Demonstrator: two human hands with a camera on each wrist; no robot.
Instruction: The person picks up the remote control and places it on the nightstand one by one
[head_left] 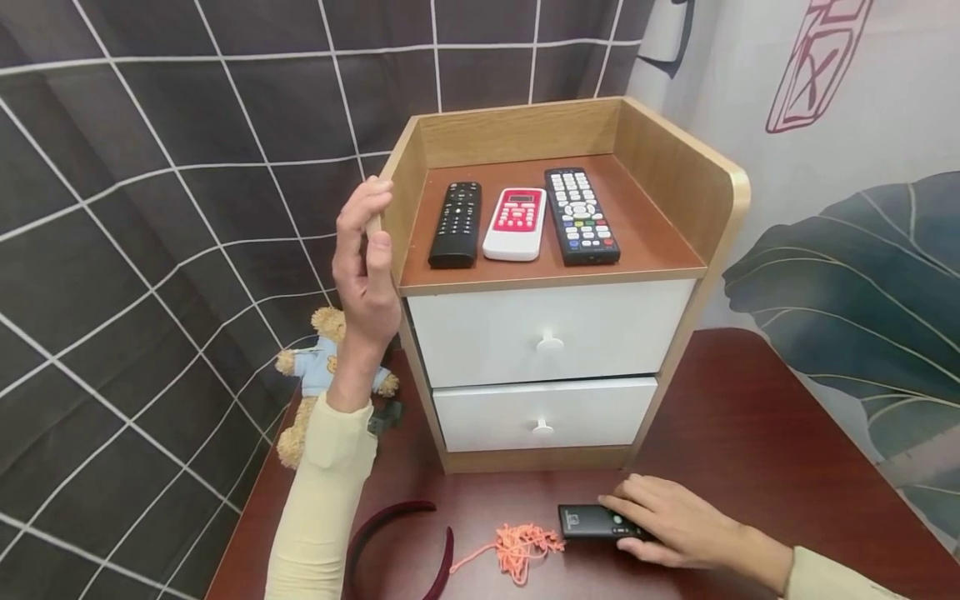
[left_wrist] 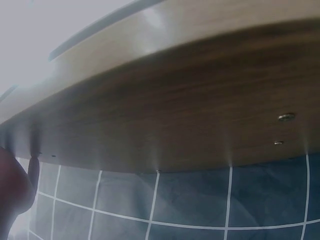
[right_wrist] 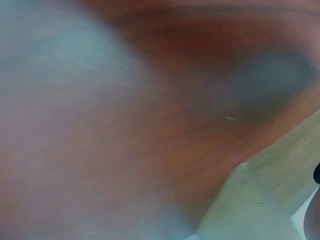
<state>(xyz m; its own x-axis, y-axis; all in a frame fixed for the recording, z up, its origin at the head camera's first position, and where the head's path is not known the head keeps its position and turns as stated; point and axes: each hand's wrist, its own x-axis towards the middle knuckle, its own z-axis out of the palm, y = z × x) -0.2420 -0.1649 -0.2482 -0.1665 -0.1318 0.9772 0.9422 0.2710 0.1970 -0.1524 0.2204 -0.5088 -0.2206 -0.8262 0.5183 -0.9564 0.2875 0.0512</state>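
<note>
My left hand (head_left: pixel 367 267) is raised against the left side panel (head_left: pixel 405 192) of a small wood-and-white drawer cabinet (head_left: pixel 551 333), fingers at its edge. In the left wrist view, a fingertip and the panel's outer face (left_wrist: pixel 150 115) show. Low on the right, my right hand (head_left: pixel 675 525) grips a flat black remote control (head_left: pixel 588 522) over the table, fingers across its right end. On the cabinet top lie a black remote (head_left: pixel 456 225), a red-and-white remote (head_left: pixel 516 223) and a black remote with white buttons (head_left: pixel 581 217). The right wrist view is badly blurred.
A tangle of orange cord (head_left: pixel 519 550) lies left of the held remote, beside a dark red headband (head_left: pixel 367 533). Behind my left forearm sits a teddy bear (head_left: pixel 311 367) in blue. Dark gridded curtain (head_left: pixel 187 208) hangs behind. Both drawers are closed on the red-brown table (head_left: pixel 742 433).
</note>
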